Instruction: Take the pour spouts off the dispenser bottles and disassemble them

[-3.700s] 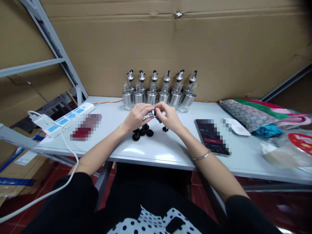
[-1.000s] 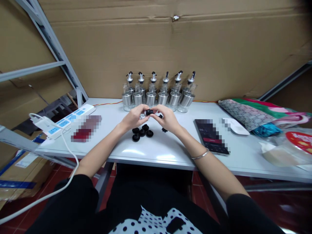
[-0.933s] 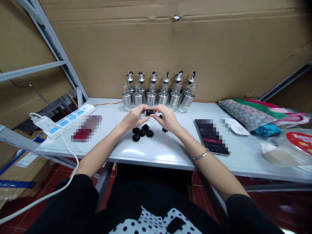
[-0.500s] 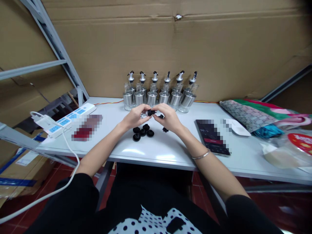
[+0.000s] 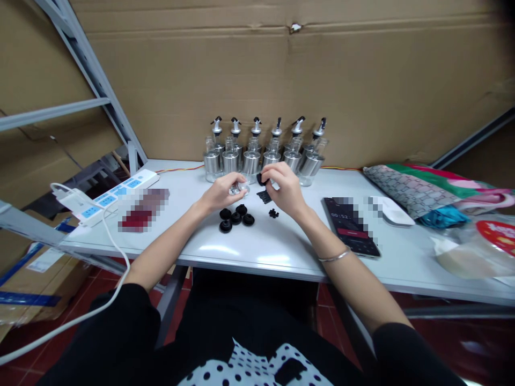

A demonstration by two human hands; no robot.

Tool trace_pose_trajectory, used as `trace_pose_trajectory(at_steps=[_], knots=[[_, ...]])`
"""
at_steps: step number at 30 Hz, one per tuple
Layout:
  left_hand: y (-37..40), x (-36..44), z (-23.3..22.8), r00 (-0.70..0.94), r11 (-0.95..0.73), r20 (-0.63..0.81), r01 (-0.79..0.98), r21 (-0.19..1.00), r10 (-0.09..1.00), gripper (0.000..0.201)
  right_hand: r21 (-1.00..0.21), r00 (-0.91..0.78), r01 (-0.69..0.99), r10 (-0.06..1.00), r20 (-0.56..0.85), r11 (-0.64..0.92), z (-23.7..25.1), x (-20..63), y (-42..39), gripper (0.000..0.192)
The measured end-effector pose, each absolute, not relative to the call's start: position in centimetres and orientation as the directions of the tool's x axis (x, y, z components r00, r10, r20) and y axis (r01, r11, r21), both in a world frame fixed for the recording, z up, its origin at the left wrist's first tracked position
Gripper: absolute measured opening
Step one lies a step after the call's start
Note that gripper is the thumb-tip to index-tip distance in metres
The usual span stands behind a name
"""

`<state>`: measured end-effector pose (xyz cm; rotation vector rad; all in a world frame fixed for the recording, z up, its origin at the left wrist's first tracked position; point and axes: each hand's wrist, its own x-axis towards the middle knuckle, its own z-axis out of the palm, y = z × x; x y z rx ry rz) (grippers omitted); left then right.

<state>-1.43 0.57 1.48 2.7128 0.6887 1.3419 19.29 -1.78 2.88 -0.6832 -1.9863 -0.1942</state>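
Head view looks down on a white counter (image 5: 281,252) where both hands work just in front of a row of 6 glass oil bottles (image 5: 263,153) with steel bands and pour spouts, lined up against a cardboard wall (image 5: 281,80). Left hand (image 5: 221,192) rests low on the counter, its fingers (image 5: 237,181) curled around a small clear-and-silver part (image 5: 238,188). Right hand (image 5: 285,188) is raised a little, fingers pinched on a small black stopper (image 5: 261,178) near the bottles. Between and below the hands lie 4 round black caps (image 5: 236,218) in a cluster, a flat ribbed black piece (image 5: 264,197) and a tiny black bit (image 5: 273,213). At the right lies a phone (image 5: 349,225) with a lit screen, beside a white mouse (image 5: 396,212). A white power strip (image 5: 115,192) sits at the left edge.
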Motion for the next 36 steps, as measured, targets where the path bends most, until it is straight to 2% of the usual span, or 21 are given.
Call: trace_pose_trajectory(at_steps=[3,7,11,20,26,30,33,36], knots=[[0.7,-1.7,1.6,0.484,-0.884,0.762,0.396,0.248,0.431,0.015,-0.196,-0.282,0.561,0.408,0.869,0.804,3.2,19.9,-1.6,0.019],[1.4,-2.5,1.7,0.436,-0.829,0.744,0.486,0.279,0.506,0.022,-0.222,-0.306,0.578,0.461,0.833,0.785,3.2,20.2,-1.5,0.014],[2.9,-4.1,1.3,0.374,-0.756,0.724,0.579,0.306,0.58,0.02,-0.213,-0.309,0.59,0.462,0.831,0.779,3.3,20.1,-1.7,0.018],[5.1,-4.7,-1.6,0.491,-0.718,0.554,0.616,0.324,0.672,0.021,-0.148,-0.327,0.603,0.412,0.85,0.784,3.0,20.1,-1.6,0.022],[5.2,-4.5,-2.1,0.493,-0.661,0.455,0.653,0.37,0.742,0.035,-0.193,-0.339,0.599,0.464,0.819,0.778,3.0,19.9,-1.7,0.023],[4.7,-4.1,-2.3,0.549,-0.662,0.373,0.66,0.355,0.748,0.05,-0.309,-0.437,0.56,0.591,0.678,0.769,2.7,20.0,-1.5,0.025],[4.7,-3.7,-2.7,0.536,-0.633,0.342,0.693,0.344,0.772,0.051,-0.37,-0.543,0.599,0.7,0.463,0.71,2.4,19.7,-1.6,0.026],[4.8,-3.5,-3.0,0.51,-0.612,0.347,0.712,0.344,0.787,0.049,-0.374,-0.63,0.637,0.735,0.25,0.674,2.2,19.1,-2.0,0.029]])
